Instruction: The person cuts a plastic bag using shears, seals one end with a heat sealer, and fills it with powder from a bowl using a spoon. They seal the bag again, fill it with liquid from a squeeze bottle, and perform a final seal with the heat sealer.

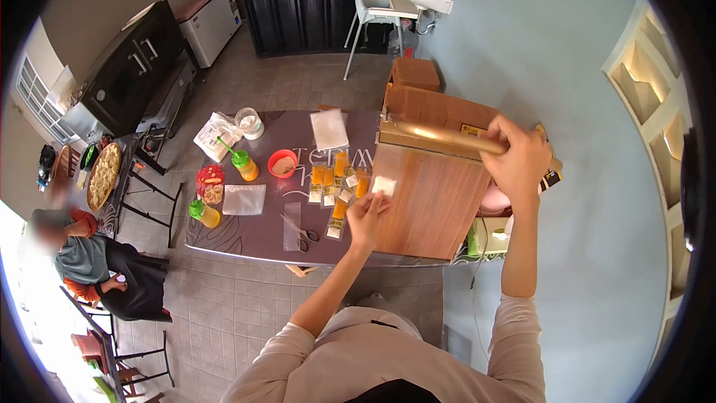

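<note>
My left hand pinches a small white packet over the left edge of the wooden box. My right hand is wrapped round the end of a long gold-coloured lever, which reaches across the top of the box. Just left of my left hand lie several small clear packets with orange contents on the dark table. Scissors rest on a clear plastic strip. A stack of clear bags sits near the far edge.
On the table's left stand a red bowl, two green-topped bottles, a white tub and more clear bags. A cable hangs right of the box. A person sits at the far left.
</note>
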{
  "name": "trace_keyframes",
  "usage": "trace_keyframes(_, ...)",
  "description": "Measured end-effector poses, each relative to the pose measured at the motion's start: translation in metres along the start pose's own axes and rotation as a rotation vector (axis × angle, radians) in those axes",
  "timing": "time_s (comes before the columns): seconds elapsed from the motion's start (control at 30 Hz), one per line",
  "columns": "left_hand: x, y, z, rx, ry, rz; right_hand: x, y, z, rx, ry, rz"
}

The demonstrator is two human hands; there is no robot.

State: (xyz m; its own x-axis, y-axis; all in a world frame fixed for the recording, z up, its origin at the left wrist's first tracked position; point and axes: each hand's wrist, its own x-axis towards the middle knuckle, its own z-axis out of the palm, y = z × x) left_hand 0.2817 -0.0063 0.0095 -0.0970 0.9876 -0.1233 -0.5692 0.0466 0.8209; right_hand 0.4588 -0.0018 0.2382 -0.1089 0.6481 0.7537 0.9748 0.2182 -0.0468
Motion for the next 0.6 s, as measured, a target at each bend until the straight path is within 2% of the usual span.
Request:
trace_keyframes(0.07,-0.011,0.001,-0.026,0.059,0.034,0.106,-0.018,-0.007,-0.002,0.061,-0.045,0.007)
trace_keyframes(0.2,-0.031,0.019,-0.062,0.096,0.185,0.154,-0.065,-0.018,-0.003,0.154,-0.226,0.033)
trace_keyframes(0.27,-0.038,0.031,-0.071,0.116,0.234,0.170,-0.084,-0.022,0.002,0.238,-0.386,0.167)
trace_keyframes(0.33,-0.044,0.041,-0.077,0.142,0.242,0.170,-0.095,-0.023,0.006,0.256,-0.408,0.147)
trace_keyframes(0.47,-0.050,0.060,-0.083,0.121,0.206,0.242,-0.108,-0.027,0.013,0.284,-0.448,0.184)
trace_keyframes(0.6,-0.055,0.086,-0.088,0.064,0.055,0.224,-0.121,-0.037,0.019,0.206,-0.524,0.187)
